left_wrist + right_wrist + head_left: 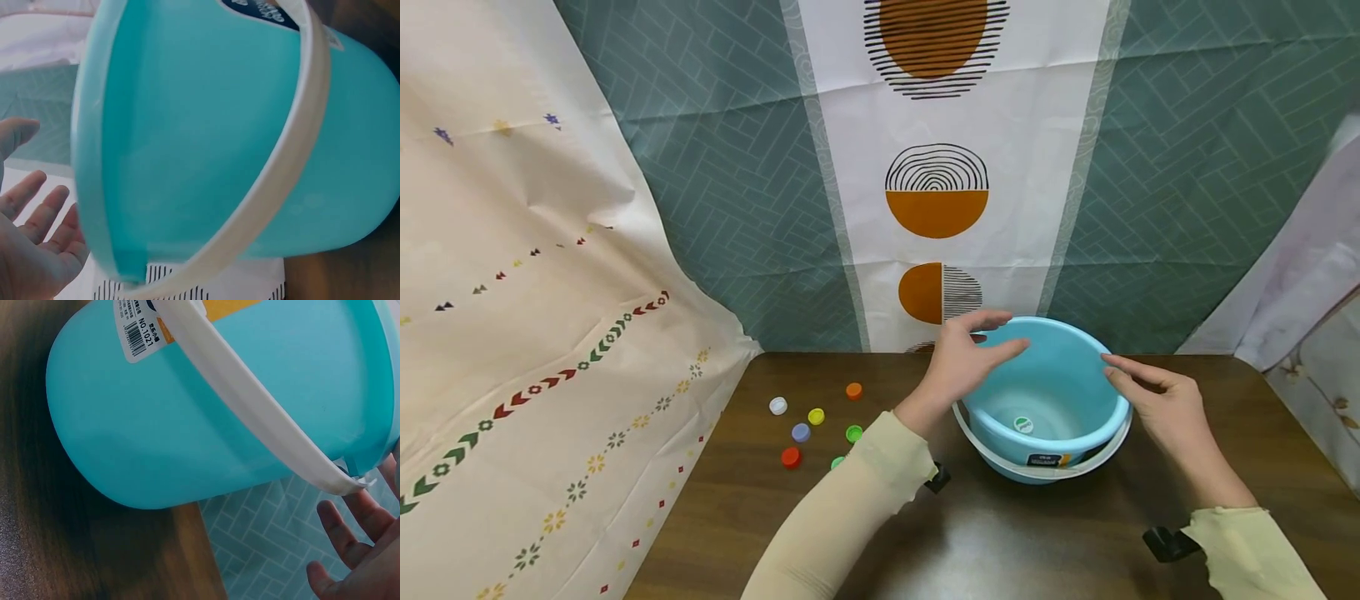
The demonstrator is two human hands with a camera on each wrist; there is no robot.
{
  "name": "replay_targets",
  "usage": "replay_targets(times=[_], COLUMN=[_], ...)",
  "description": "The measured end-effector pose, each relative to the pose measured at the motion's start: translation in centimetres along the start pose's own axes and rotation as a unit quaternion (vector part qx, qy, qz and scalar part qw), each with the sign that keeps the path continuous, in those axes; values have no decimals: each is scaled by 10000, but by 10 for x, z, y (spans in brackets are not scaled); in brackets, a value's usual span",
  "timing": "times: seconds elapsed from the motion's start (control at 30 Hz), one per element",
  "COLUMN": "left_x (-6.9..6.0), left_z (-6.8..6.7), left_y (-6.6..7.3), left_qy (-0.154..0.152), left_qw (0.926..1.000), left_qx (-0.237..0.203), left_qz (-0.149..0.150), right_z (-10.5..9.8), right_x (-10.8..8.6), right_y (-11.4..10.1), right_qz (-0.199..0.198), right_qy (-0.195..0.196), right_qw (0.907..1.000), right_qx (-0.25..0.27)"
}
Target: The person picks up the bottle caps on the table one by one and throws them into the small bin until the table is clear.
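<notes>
A light blue bucket (1037, 392) stands upright on the brown table, its white handle (1045, 472) hanging down across the front. Inside, a round green and white sticker (1023, 425) shows on the bottom. My left hand (964, 360) is at the bucket's left rim, thumb and fingers spread apart; in the left wrist view those fingers (44, 215) hold nothing. At the right rim is my right hand (1165, 402), with thumb and forefinger tips close to the edge. In the right wrist view its loosely spread fingers (344, 537) lie beside the handle's end.
Several bottle caps lie on the table (730, 517) left of the bucket, among them a white cap (778, 406), an orange cap (853, 391), a red cap (791, 457) and a green cap (853, 433). A patterned curtain (932, 125) hangs behind the table; patterned cloth (550, 292) borders its left side.
</notes>
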State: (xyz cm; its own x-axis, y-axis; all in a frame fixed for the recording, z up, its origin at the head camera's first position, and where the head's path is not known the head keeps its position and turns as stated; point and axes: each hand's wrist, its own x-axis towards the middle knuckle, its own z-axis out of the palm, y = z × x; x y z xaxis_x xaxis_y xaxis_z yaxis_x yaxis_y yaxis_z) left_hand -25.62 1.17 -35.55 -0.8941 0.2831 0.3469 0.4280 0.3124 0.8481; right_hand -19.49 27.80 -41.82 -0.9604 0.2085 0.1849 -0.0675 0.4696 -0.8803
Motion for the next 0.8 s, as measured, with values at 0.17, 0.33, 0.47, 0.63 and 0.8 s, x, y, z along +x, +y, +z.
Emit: replay_targets(times=[0.17, 0.33, 0.47, 0.63, 0.8], left_x=[0, -2, -3, -8, -16], left_z=[-14, -34, -55, -85, -111], left_y=[-3, -11, -22, -42, -66], left_qy=[125, 432, 755, 1160, 1454], left_qw=[9996, 9987, 9969, 9930, 9882], left_qx=[-223, -264, -210, -15, 275], left_qz=[72, 102, -49, -213, -392], right_z=[0, 1, 2, 2, 1], right_x=[0, 0, 1, 1, 0], right_y=[0, 0, 1, 1, -1], right_qz=[22, 42, 23, 73, 89], right_qy=[-28, -9, 14, 13, 33], right_qw=[10000, 10000, 10000, 9999, 9999], right_qx=[-72, 18, 90, 126, 109])
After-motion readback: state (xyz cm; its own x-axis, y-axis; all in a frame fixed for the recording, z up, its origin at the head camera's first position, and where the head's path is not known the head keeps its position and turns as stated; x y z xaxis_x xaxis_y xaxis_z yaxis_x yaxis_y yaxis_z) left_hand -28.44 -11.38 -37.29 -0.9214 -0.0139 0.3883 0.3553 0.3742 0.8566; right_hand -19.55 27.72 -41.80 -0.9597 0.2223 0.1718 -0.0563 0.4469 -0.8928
